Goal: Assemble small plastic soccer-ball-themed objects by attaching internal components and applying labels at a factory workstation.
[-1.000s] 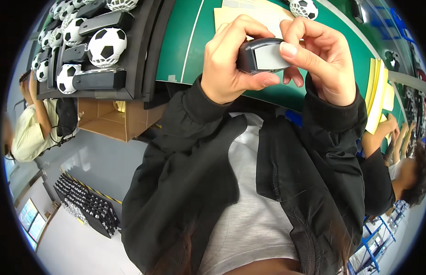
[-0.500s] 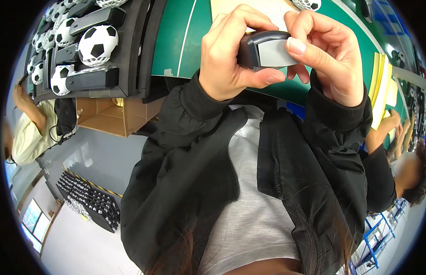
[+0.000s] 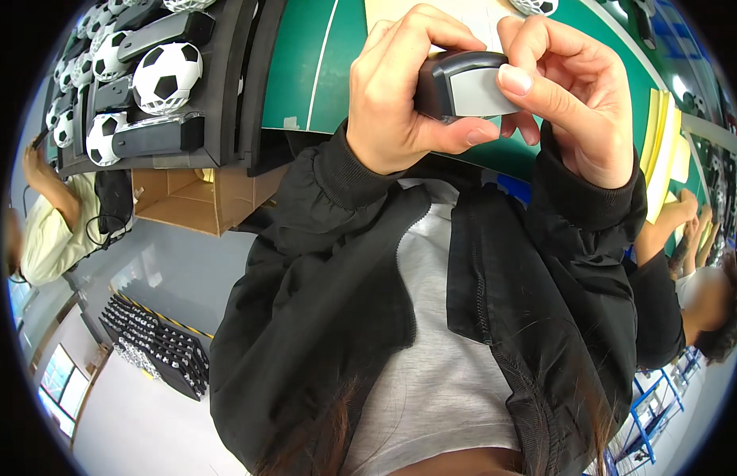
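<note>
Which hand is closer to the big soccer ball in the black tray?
Left. The left hand grips the dark grey device, nearer the soccer ball at far left. The right hand pinches the device's other end, farther away.

Left hand (image 3: 400,103) and right hand (image 3: 571,95) raised together, fingers curled.

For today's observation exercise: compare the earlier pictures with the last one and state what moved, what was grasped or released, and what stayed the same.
Both hands carried the small dark grey part up the picture a little. The right hand shifted its fingers from curled over the top to a thumb pressed on the part's light grey face. The left hand kept its grip throughout. Nothing was let go. The foam tray of soccer-ball pieces and the green table stayed as they were.
</note>
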Tool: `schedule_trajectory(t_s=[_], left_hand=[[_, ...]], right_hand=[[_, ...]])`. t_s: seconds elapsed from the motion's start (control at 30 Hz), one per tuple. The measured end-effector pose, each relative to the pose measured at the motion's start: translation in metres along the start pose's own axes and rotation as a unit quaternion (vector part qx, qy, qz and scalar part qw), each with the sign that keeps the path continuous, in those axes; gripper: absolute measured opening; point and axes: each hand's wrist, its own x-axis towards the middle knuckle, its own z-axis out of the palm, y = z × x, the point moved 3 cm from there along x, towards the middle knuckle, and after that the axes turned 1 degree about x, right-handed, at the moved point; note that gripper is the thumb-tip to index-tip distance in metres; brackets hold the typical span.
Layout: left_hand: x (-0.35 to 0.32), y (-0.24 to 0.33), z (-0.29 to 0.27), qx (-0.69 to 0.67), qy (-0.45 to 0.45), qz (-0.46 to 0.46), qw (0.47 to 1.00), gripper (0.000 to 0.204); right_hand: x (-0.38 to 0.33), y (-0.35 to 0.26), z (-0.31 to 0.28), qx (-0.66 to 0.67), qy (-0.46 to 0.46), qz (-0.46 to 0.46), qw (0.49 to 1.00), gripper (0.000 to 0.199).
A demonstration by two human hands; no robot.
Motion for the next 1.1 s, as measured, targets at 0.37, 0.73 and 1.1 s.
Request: schedule_trajectory(t_s=[0.37,0.73,1.1], left_hand=[[0.002,0.002,0.000,0.051,-0.016,0.032,0.998,0.041],[0.012,-0.003,-0.025,0.009,0.111,-0.023,0.993,0.041],[-0.021,-0.067,-0.008,0.222,-0.075,-0.123,0.964,0.008]], right_hand=[[0.008,0.002,-0.002,-0.068,0.037,-0.033,0.996,0.014],[0.051,-0.030,-0.046,-0.310,-0.004,-0.289,0.906,0.043],[0.233,0.062,-0.274,-0.728,0.302,-0.330,0.520,0.028]])
